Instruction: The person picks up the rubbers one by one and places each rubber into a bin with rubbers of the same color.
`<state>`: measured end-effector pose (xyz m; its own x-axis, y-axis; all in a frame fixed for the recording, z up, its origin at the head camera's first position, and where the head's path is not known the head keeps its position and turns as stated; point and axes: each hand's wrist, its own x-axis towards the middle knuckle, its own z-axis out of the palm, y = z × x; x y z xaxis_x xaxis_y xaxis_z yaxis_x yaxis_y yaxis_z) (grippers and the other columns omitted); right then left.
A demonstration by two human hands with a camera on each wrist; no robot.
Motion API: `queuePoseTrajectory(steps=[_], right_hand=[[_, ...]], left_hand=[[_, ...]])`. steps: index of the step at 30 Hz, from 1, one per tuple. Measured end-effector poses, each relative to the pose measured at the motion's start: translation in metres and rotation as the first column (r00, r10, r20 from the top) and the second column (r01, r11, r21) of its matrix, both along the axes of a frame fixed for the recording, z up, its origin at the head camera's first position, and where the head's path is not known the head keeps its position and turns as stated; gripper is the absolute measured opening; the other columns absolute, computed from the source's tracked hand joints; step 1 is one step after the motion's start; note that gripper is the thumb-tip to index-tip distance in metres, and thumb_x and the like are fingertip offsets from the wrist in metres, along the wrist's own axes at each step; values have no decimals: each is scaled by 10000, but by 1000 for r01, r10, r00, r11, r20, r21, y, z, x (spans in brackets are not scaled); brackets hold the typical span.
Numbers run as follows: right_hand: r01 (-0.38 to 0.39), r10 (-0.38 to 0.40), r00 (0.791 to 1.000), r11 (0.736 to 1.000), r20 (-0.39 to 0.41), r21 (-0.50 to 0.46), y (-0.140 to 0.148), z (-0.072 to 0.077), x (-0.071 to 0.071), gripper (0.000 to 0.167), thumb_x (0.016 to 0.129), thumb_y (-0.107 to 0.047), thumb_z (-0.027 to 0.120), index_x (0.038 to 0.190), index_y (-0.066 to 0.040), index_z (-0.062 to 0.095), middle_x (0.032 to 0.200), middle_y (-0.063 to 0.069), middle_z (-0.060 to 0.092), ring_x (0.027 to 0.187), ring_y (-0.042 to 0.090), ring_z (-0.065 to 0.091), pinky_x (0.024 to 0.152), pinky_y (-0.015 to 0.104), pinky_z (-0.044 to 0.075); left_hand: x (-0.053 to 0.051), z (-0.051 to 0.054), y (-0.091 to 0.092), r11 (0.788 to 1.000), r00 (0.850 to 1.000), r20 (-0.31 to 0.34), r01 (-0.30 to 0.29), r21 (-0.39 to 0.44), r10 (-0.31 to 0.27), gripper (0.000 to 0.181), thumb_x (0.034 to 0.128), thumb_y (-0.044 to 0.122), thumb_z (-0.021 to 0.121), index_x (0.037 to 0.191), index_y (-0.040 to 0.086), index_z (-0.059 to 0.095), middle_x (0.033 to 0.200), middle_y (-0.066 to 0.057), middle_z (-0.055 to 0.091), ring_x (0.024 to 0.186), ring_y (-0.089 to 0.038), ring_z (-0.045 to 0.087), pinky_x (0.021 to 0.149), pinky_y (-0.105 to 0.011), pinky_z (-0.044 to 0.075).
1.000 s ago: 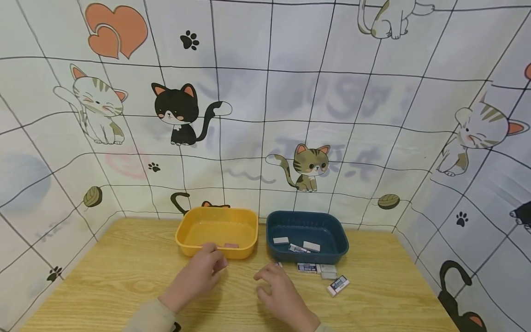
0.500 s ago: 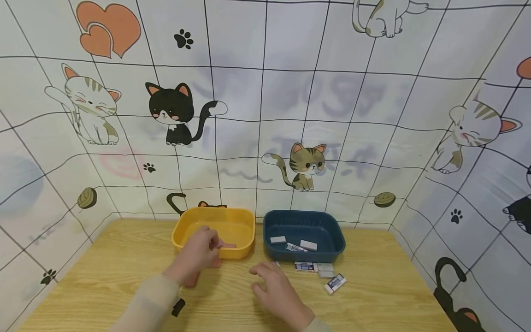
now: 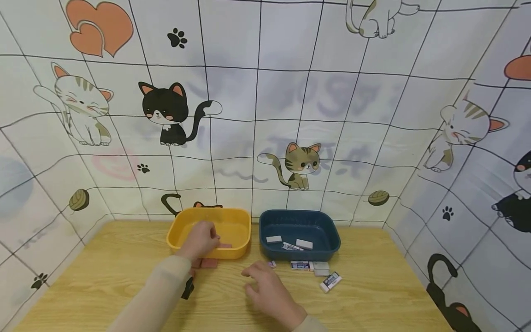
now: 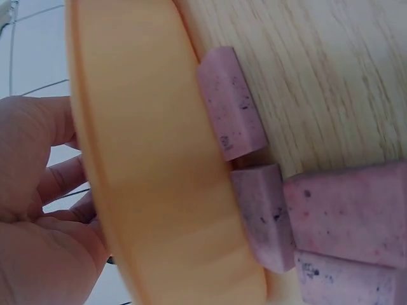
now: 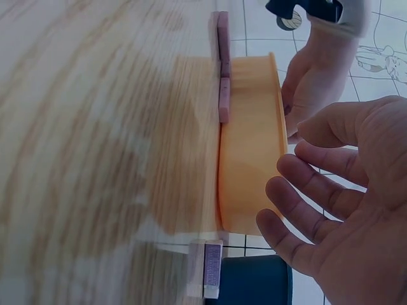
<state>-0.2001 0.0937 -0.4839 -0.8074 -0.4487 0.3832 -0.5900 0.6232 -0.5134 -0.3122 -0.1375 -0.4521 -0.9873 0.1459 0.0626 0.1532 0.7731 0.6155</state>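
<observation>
My left hand (image 3: 201, 239) reaches over the near wall of the yellow bin (image 3: 236, 252); in the left wrist view its fingertips are hidden behind that wall. A pink eraser (image 3: 224, 246) lies inside the bin, right beside the hand. Several speckled pink erasers (image 4: 235, 105) sit on the table against the bin's outer side, partly covered by my left wrist in the head view. My right hand (image 3: 267, 290) hovers over the table between the bins, its fingers loosely bent and apart, holding nothing.
A dark blue bin (image 3: 303, 254) stands right of the yellow one, with several white erasers (image 3: 304, 244) inside. In front of it lie more erasers, one in a blue-and-white sleeve (image 3: 330, 282). A cat-patterned cloth (image 3: 232, 138) hangs behind the wooden table (image 3: 365, 286).
My left hand has moved forward and in over the yellow bin, uncovering pink erasers before it. Half a second ago pink showed at its fingertips. The right hand stays nearly still.
</observation>
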Motion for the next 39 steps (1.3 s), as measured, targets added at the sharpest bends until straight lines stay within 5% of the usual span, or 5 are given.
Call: queuePoseTrajectory(steps=[5,11,17,28,39], right_hand=[[2,-3,1000,1000,24,17,-3,0,-1,218,901,-42,716,1117,-60,735,1065,-23,657,1030,108,604,956,329,538],[-2,1,999,1000,44,21,-6,-3,-2,209,911,-45,711,1118,-68,730,1075,-24,654,1046,109,606,975,343,536],[-11,10,998,1000,56,16,-6,-4,-2,201,916,-41,711,1113,-73,730,1057,-34,647,995,68,586,919,303,542],[9,-11,998,1000,68,23,-4,-4,-2,211,905,-51,711,1113,-75,732,1082,-35,660,1035,101,612,940,332,543],[78,-79,995,997,59,22,11,-10,-6,237,887,-34,712,1122,-63,733,1154,21,685,1206,303,629,1077,563,453]], left_hand=[[-6,-3,-4,999,997,73,-38,23,36,123,916,61,700,848,27,603,846,-83,575,777,-224,536,661,-325,490],[-10,-9,-5,971,965,245,-142,191,93,102,987,75,629,1002,-14,583,964,-124,541,837,-242,623,571,-385,595],[-13,-10,-6,995,987,141,-84,51,76,109,951,79,675,932,-14,621,841,-84,572,789,-218,546,702,-314,489],[-11,0,-3,1000,994,108,-22,-21,24,48,875,61,651,908,35,629,816,-58,593,760,-217,533,684,-334,453],[3,14,11,993,998,-27,53,-105,-56,200,871,60,677,1055,-16,691,1095,-148,689,976,-268,625,909,-474,528]])
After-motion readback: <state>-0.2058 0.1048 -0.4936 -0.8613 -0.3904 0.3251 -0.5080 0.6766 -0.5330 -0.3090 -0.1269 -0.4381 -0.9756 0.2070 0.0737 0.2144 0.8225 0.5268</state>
